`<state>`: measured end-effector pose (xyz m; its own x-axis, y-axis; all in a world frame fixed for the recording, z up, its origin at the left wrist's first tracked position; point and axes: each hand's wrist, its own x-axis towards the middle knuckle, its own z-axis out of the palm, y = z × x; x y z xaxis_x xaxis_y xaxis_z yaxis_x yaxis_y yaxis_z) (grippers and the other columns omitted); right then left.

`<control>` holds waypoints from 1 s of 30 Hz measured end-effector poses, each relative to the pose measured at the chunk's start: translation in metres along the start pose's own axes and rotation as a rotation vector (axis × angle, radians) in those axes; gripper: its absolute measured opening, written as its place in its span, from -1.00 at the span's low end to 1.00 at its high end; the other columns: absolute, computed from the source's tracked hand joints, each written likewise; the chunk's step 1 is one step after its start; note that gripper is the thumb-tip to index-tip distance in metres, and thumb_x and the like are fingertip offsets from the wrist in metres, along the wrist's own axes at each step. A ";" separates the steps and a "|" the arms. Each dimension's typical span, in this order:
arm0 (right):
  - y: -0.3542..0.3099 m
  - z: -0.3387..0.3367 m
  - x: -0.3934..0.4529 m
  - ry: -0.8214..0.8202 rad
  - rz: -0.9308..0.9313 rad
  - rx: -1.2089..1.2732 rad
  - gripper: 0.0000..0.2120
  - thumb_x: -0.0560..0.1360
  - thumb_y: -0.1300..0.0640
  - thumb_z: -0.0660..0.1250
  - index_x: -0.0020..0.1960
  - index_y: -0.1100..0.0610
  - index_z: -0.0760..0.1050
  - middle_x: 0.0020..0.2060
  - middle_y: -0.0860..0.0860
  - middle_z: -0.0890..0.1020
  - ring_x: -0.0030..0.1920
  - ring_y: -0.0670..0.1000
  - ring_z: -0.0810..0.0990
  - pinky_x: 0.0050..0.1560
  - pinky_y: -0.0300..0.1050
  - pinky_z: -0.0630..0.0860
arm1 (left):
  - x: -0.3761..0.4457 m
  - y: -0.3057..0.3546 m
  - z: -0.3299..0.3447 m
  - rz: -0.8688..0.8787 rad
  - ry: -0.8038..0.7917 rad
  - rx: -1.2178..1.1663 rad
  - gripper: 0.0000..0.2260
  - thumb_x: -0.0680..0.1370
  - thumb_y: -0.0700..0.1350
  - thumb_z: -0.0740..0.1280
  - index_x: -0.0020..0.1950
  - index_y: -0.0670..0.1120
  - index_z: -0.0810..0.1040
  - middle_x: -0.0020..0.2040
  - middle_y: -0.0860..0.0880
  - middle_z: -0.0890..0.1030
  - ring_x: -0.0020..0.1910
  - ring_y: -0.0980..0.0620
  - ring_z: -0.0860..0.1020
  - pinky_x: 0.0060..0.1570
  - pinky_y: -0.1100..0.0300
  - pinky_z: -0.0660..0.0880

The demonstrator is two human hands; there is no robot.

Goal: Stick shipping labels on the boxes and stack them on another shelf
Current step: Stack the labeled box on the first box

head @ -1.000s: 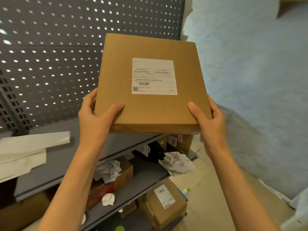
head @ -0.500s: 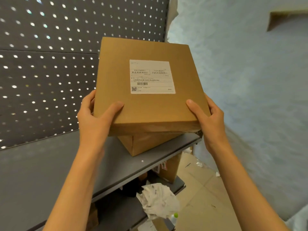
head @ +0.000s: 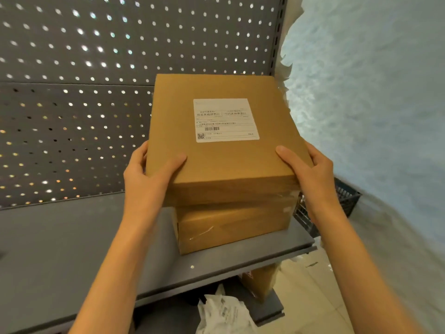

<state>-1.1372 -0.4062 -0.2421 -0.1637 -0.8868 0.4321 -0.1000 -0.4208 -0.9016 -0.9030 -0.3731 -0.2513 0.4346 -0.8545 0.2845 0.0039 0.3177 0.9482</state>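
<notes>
At the right end of the grey shelf (head: 72,249), near its front edge, both hands clasp the labelled box (head: 216,160): left hand (head: 147,179) and right hand (head: 310,172) wrap its near corners, thumbs on top. It sits directly over the lower box (head: 233,225), apparently touching, overhanging toward the person.

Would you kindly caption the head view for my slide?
Both hands, left hand and right hand, set labelled box onto lower box.

Both arms extended forward; left hand (head: 147,179) and right hand (head: 310,174) clamped inward, thumbs on top, fingers (head: 138,153) wrapped around sides.
</notes>
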 end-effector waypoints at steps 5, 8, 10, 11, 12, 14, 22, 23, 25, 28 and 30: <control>0.004 -0.003 0.019 -0.080 0.095 0.028 -0.75 0.44 0.03 0.41 0.09 -0.08 0.50 0.01 -0.12 0.62 -0.01 -0.11 0.60 -0.01 -0.19 0.55 | -0.006 0.006 0.007 -0.041 0.063 0.052 -0.49 0.42 -0.01 0.44 0.35 0.02 0.42 0.18 0.08 0.55 0.08 0.19 0.51 -0.09 0.30 0.39; 0.006 -0.005 0.026 -0.099 0.148 0.036 -0.80 0.44 0.03 0.42 0.04 -0.10 0.50 -0.06 -0.18 0.59 -0.04 -0.13 0.58 -0.06 -0.23 0.52 | -0.011 0.008 0.010 -0.080 0.076 0.055 -0.54 0.44 -0.03 0.42 0.33 0.04 0.44 0.11 0.16 0.56 0.01 0.27 0.50 -0.13 0.32 0.38; 0.007 -0.007 0.028 -0.105 0.179 0.034 -0.77 0.43 0.03 0.42 0.07 -0.04 0.52 -0.08 -0.18 0.58 -0.06 -0.15 0.58 -0.11 -0.26 0.50 | -0.012 0.007 0.012 -0.109 0.069 0.065 -0.60 0.45 -0.04 0.41 0.28 0.05 0.48 0.07 0.19 0.56 -0.05 0.31 0.50 -0.14 0.32 0.37; 0.008 -0.008 0.029 -0.105 0.199 0.032 -0.72 0.43 0.03 0.42 0.12 0.00 0.52 -0.08 -0.17 0.59 -0.06 -0.14 0.58 -0.12 -0.27 0.50 | -0.013 0.007 0.013 -0.120 0.058 0.071 -0.64 0.46 -0.05 0.40 0.25 0.06 0.50 0.05 0.19 0.58 -0.10 0.34 0.51 -0.16 0.33 0.37; 0.008 -0.009 0.031 -0.104 0.223 0.031 -0.68 0.42 0.03 0.43 0.15 0.04 0.52 -0.07 -0.14 0.60 -0.06 -0.13 0.59 -0.12 -0.26 0.50 | -0.014 0.006 0.014 -0.127 0.047 0.077 -0.67 0.46 -0.05 0.40 0.22 0.07 0.51 0.04 0.18 0.59 -0.16 0.38 0.52 -0.17 0.34 0.37; 0.009 -0.010 0.034 -0.105 0.268 0.032 -0.64 0.41 0.02 0.45 0.16 0.10 0.54 -0.04 -0.07 0.62 -0.05 -0.08 0.61 -0.11 -0.22 0.51 | -0.014 0.004 0.016 -0.138 0.032 0.090 -0.66 0.46 -0.03 0.39 0.23 0.07 0.50 0.06 0.18 0.58 -0.17 0.39 0.51 -0.18 0.34 0.36; 0.018 -0.015 0.040 -0.132 0.379 -0.011 -0.48 0.38 -0.05 0.46 0.24 0.18 0.51 0.06 0.08 0.62 -0.03 0.01 0.60 -0.18 -0.19 0.47 | -0.009 0.001 0.017 -0.176 -0.032 0.146 -0.58 0.46 0.06 0.37 0.30 0.05 0.46 0.11 0.09 0.55 -0.03 0.20 0.48 -0.22 0.29 0.34; 0.019 -0.015 0.040 -0.134 0.389 -0.023 -0.47 0.37 -0.07 0.45 0.25 0.17 0.51 0.08 0.08 0.61 -0.01 0.01 0.60 -0.18 -0.18 0.47 | -0.010 0.001 0.018 -0.181 -0.036 0.146 -0.61 0.47 0.06 0.36 0.28 0.05 0.47 0.07 0.12 0.55 -0.07 0.23 0.47 -0.24 0.29 0.34; 0.019 -0.015 0.042 -0.131 0.401 -0.044 -0.45 0.37 -0.09 0.45 0.26 0.17 0.51 0.09 0.07 0.61 0.00 0.02 0.58 -0.17 -0.18 0.46 | -0.009 0.001 0.019 -0.194 -0.048 0.152 -0.63 0.49 0.07 0.34 0.28 0.06 0.45 0.01 0.18 0.52 -0.09 0.25 0.45 -0.25 0.29 0.32; 0.017 -0.015 0.042 -0.132 0.402 -0.073 -0.49 0.38 -0.08 0.45 0.23 0.17 0.51 0.05 0.04 0.59 -0.04 -0.02 0.56 -0.21 -0.19 0.44 | -0.009 0.001 0.020 -0.196 -0.078 0.167 -0.61 0.50 0.10 0.32 0.31 0.08 0.41 0.00 0.21 0.49 -0.08 0.26 0.44 -0.25 0.29 0.32; 0.015 -0.017 0.042 -0.142 0.401 -0.075 -0.59 0.40 -0.06 0.43 0.15 0.13 0.53 -0.02 -0.01 0.58 -0.07 -0.06 0.54 -0.18 -0.19 0.47 | -0.009 0.000 0.019 -0.190 -0.109 0.177 -0.56 0.49 0.12 0.31 0.35 0.09 0.37 0.08 0.17 0.49 -0.02 0.20 0.45 -0.24 0.31 0.32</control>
<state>-1.1622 -0.4467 -0.2372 -0.0679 -0.9971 0.0356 -0.1283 -0.0266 -0.9914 -0.9242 -0.3732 -0.2513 0.3412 -0.9343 0.1033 -0.0852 0.0787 0.9932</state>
